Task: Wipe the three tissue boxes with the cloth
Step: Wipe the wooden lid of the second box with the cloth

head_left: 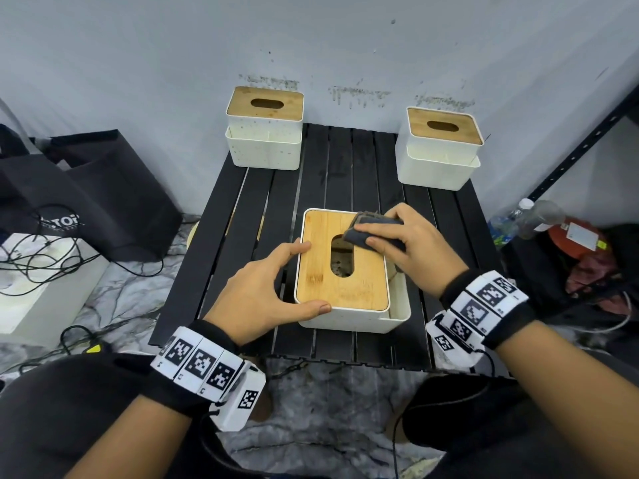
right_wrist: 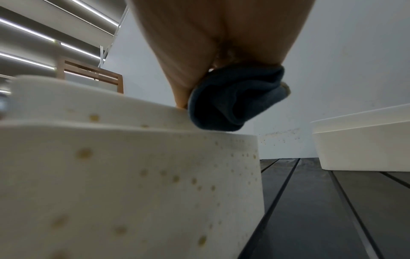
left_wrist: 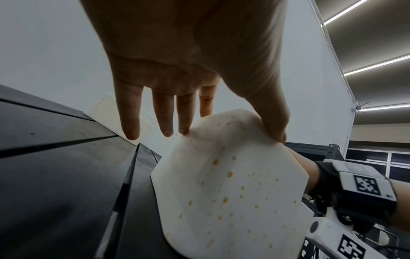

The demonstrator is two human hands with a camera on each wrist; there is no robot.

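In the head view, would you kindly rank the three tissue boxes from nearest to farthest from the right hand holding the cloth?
1. Near tissue box: directly under the right hand, which presses the cloth on its wooden lid.
2. Back-right tissue box: beyond the hand, at the table's far right corner.
3. Back-left tissue box: far left corner, diagonally across.
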